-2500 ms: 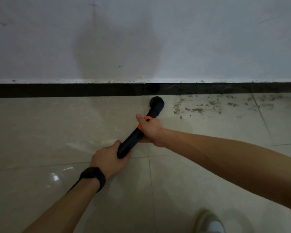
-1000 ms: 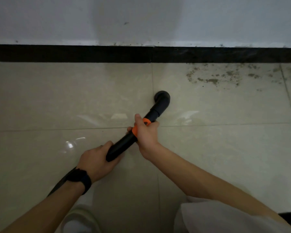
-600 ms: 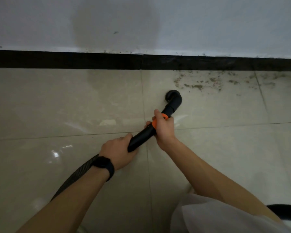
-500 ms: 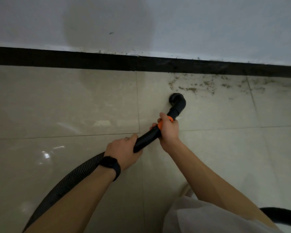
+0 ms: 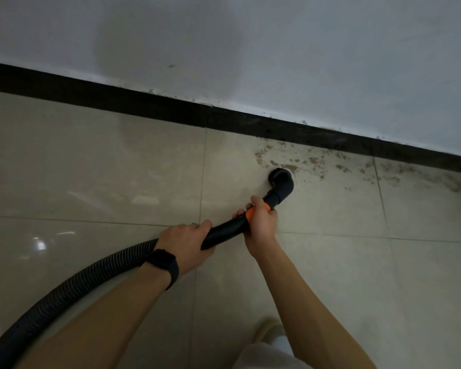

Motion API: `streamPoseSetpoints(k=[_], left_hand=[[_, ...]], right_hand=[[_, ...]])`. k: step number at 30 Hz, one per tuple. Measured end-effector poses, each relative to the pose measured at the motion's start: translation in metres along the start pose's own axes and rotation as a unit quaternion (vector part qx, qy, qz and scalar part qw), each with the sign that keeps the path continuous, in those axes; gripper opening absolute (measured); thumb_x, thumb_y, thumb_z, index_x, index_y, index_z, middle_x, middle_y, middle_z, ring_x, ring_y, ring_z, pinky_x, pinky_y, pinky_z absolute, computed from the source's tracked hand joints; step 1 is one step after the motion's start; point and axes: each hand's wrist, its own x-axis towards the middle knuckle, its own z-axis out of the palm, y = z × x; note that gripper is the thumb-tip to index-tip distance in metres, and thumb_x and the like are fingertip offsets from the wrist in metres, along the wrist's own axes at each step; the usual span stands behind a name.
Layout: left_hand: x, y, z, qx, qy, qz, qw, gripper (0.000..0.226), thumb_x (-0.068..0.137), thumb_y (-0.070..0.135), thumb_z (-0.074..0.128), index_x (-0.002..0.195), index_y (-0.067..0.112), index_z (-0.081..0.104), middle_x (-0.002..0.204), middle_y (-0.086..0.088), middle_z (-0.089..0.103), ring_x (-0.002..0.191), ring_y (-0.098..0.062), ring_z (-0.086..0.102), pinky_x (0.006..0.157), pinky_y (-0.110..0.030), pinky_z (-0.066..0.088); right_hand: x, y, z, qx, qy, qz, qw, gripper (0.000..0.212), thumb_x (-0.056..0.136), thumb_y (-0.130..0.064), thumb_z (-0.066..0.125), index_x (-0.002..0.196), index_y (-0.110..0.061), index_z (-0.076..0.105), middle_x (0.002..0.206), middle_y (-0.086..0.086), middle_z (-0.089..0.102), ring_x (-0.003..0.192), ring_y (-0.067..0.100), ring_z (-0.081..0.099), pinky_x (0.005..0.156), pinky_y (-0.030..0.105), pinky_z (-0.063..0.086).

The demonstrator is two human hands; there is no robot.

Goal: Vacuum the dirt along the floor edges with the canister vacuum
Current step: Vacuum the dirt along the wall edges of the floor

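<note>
Left hand (image 5: 186,243) and right hand (image 5: 261,223) grip smooth black tube (image 5: 224,231), ribbed hose (image 5: 77,286) behind

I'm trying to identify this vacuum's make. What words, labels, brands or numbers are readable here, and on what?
No text can be read anywhere.
The wand, orange collar and ribbed hose show no lettering.
The watch on the left wrist has a dark face with nothing legible.
The wall and black skirting carry only stains and specks, no writing.

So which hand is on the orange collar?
The right hand, gripping just behind the nozzle; the left hand, with the black watch, holds the tube farther back.
</note>
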Motion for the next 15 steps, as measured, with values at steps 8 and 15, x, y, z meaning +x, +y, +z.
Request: streamPoseSetpoints(k=[8, 15], left_hand=[[-0.011, -0.031, -0.007, -0.008, 0.015, -0.018, 1.000, 0.031, 0.090, 0.058, 0.049, 0.098, 0.030, 0.040, 0.083, 0.009, 0.060, 0.064, -0.014, 0.055, 0.051, -0.025, 0.036], [0.000, -0.038, -0.016, -0.017, -0.001, -0.050, 0.999, 0.030, 0.090, 0.058, 0.047, 0.092, 0.035, 0.028, 0.077, 0.012, 0.050, 0.064, -0.015, 0.054, 0.054, -0.026, 0.042]], right_hand=[[-0.003, 0.015, 0.027, -0.011, -0.040, 0.002, 0.999, 0.023, 0.099, -0.009, 0.061, 0.107, -0.015, 0.040, 0.082, 0.009, 0.053, 0.051, 0.018, 0.057, 0.058, 0.038, 0.057], [0.004, 0.011, 0.045, -0.023, -0.058, -0.008, 0.998, 0.024, 0.099, -0.013, 0.062, 0.107, -0.015, 0.039, 0.083, 0.009, 0.053, 0.050, 0.017, 0.059, 0.061, 0.040, 0.058]])
